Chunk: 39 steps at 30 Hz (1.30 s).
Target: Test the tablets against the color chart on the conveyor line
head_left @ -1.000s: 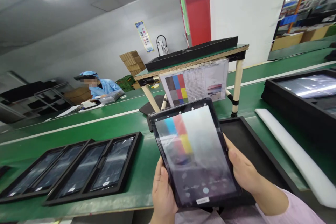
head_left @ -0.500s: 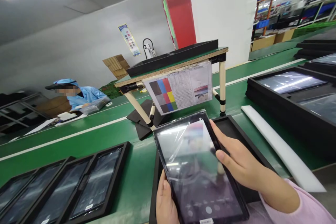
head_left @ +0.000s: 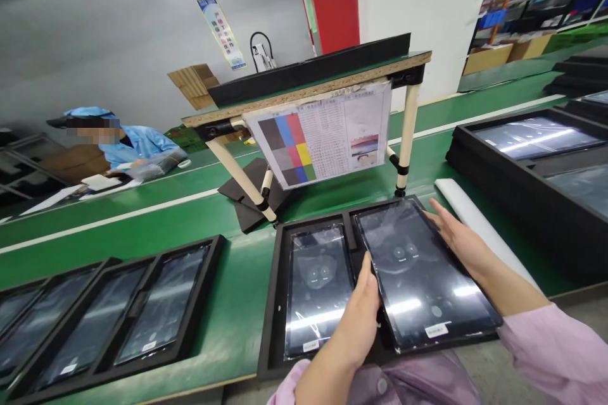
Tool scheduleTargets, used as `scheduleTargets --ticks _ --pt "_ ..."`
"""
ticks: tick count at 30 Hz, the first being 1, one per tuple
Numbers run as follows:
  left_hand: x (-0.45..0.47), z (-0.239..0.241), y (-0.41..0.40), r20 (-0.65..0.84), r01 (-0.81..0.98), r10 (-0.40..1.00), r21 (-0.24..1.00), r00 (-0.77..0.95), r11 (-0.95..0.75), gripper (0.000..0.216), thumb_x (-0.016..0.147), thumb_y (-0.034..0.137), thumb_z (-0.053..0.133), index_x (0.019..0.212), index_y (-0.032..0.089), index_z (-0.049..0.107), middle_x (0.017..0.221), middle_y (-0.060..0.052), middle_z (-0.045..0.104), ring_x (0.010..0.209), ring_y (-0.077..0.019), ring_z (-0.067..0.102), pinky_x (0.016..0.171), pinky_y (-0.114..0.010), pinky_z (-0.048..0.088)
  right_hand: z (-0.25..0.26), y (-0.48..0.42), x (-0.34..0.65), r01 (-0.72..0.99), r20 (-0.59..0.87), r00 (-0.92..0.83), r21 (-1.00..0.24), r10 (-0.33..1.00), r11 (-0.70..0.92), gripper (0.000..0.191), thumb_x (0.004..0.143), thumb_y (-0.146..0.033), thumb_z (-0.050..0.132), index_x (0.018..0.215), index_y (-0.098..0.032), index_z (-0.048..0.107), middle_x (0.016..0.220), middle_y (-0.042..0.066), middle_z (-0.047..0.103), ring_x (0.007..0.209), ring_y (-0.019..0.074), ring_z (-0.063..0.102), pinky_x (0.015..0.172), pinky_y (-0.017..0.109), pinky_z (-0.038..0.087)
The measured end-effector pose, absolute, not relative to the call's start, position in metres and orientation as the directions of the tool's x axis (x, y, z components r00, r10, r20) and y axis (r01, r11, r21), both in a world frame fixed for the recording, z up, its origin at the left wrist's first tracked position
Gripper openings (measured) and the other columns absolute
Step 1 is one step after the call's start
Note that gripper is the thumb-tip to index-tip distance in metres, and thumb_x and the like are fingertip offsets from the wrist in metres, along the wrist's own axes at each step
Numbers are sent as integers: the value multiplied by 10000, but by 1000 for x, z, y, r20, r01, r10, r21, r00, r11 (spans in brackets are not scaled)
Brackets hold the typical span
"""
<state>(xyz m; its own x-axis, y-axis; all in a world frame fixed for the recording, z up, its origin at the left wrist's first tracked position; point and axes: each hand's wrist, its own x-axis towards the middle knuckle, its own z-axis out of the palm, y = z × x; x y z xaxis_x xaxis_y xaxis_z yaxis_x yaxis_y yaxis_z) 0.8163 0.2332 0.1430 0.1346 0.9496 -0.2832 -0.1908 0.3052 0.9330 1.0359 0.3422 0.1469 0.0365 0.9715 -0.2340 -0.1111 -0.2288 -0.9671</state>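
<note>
A black tablet [head_left: 422,272] lies nearly flat over the right slot of a black two-slot tray [head_left: 278,304] on the green belt. My left hand [head_left: 363,310] grips its left edge, thumb on the bezel. Along the tablet's right edge rests my right hand [head_left: 460,240], fingers stretched out against it. A second tablet [head_left: 317,285] sits in the tray's left slot, its screen dimly lit.
A colour test chart [head_left: 323,133] hangs from a small raised table [head_left: 304,92]. Another black tray with tablets [head_left: 118,310] lies to the left, stacked trays [head_left: 536,164] to the right, beside a white foam strip [head_left: 479,221]. A co-worker in blue [head_left: 123,142] sits far left.
The tablet was held up facing the chart with a camera view on screen. It has come down and to the right onto the tray, and its screen has gone dark.
</note>
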Motion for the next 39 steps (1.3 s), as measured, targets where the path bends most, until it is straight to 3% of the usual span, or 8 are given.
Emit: scheduleTargets --ticks 3,5,9,12,16,24,30,39 --pt "809 133 228 -156 -144 982 975 102 170 806 896 719 459 1530 233 350 1625 -108 264 1502 -253 233 1228 -432 193 134 346 1041 -71 -213 29 -975 977 -211 819 896 -681 490 1572 -274 268 1513 100 455 1370 275 461 1163 473 349" --pt "797 131 222 -29 -191 999 981 17 32 735 932 678 428 1512 229 390 1553 -136 421 1441 -254 383 1201 -436 291 133 339 1042 14 -142 40 -990 989 -143 785 881 -691 505 1539 -289 354 1534 75 434 1424 265 386 1207 464 267" --pt "756 136 213 27 157 980 988 -199 4 516 957 579 457 1311 245 627 1223 -117 689 1189 -263 616 1069 -452 462 137 316 1037 574 192 -244 -762 951 301 490 930 -613 457 1250 -322 688 1502 52 482 1444 339 336 1197 622 181" --pt "725 137 211 114 612 971 790 -212 41 384 960 463 462 1170 271 720 1125 -103 690 1096 -273 617 994 -477 501 132 304 1029 758 246 -441 -412 863 505 425 972 -512 384 1086 -349 760 1400 60 583 1326 368 453 1058 690 321" --pt "708 134 213 267 907 948 419 -175 49 376 950 291 417 1144 270 738 1049 -118 627 1062 -296 534 937 -521 493 125 301 1024 783 313 -491 -250 813 569 464 989 -497 318 1085 -381 757 1337 51 622 1197 351 517 952 610 392" --pt "712 123 220 247 995 965 82 -84 65 369 925 204 458 1170 272 726 1041 -127 558 1028 -306 504 846 -477 478 128 298 1051 834 461 -299 -299 835 463 516 1010 -460 266 1144 -333 748 1225 118 637 1085 354 579 803 517 442" --pt "702 115 218 341 995 940 94 -25 -8 342 945 290 482 1201 257 707 1004 -120 552 991 -307 501 847 -485 451 115 285 1057 879 419 -225 -302 880 369 552 1008 -383 275 898 -312 812 1147 110 676 1055 323 591 798 475 464" --pt "721 116 219 319 991 945 86 70 -103 333 944 232 483 1180 293 711 1033 -101 531 983 -271 496 829 -439 479 117 284 1049 905 420 -282 -182 863 385 526 1019 -368 274 975 -346 798 1214 68 685 1105 316 590 841 503 434"
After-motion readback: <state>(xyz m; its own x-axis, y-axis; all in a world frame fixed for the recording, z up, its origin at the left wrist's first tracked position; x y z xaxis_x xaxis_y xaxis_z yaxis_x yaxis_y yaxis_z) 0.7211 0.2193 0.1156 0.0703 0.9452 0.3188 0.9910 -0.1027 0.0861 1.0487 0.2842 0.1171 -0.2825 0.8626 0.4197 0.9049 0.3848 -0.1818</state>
